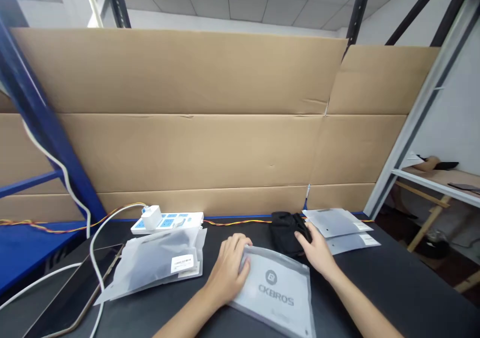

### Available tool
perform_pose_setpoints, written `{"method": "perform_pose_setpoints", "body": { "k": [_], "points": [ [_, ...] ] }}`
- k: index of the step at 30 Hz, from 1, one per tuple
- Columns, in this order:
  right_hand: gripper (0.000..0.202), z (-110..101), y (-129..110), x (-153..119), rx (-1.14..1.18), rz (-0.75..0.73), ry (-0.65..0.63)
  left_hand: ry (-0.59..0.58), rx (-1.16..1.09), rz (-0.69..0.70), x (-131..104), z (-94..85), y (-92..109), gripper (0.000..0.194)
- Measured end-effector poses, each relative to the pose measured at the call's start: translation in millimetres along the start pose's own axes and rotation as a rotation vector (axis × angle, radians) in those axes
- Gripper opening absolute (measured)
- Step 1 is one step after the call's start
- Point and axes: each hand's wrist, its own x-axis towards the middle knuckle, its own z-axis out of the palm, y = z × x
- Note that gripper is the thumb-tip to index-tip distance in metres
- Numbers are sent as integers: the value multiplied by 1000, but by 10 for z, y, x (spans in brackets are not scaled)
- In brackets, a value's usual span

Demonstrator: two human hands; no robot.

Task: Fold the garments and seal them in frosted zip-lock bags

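Note:
A frosted plastic bag (275, 290) printed "CKBROS" lies flat on the black tabletop in front of me. My left hand (230, 268) is closed on its upper left corner, thumb on top and fingers curled. Behind the bag sits a bunched black cloth item (287, 233); its exact kind does not show. My right hand (317, 248) grips this cloth at its right side, between thumb and fingers. To the right of that hand lie a couple of frosted packets (333, 223) with white labels.
At left are stacked frosted packets (157, 263) with labels, a white power strip (191, 220) with a plugged-in adapter (152, 218), white cables and a dark tablet-like panel (71, 298). Cardboard (195, 150) walls the back. At far right, a person's arm (427, 164) rests on another table.

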Motion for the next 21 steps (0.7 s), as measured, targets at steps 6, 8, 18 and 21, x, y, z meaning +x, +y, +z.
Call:
{"method": "perform_pose_setpoints", "body": {
  "k": [6,8,18,21],
  "points": [
    [37,-303,-4,158,107,24,215,-394,-26,275,-69,-77,184,36],
    [38,-346,-64,161,134,17,264,-366,26,219,-67,-8,98,42],
    [57,-30,-315,-655,338,373,-207,-255,220,-72,70,10,-573,44],
    [58,-10,-230,-1021,193,345,-233,-174,280,-62,55,-23,-491,44]
  ]
}}
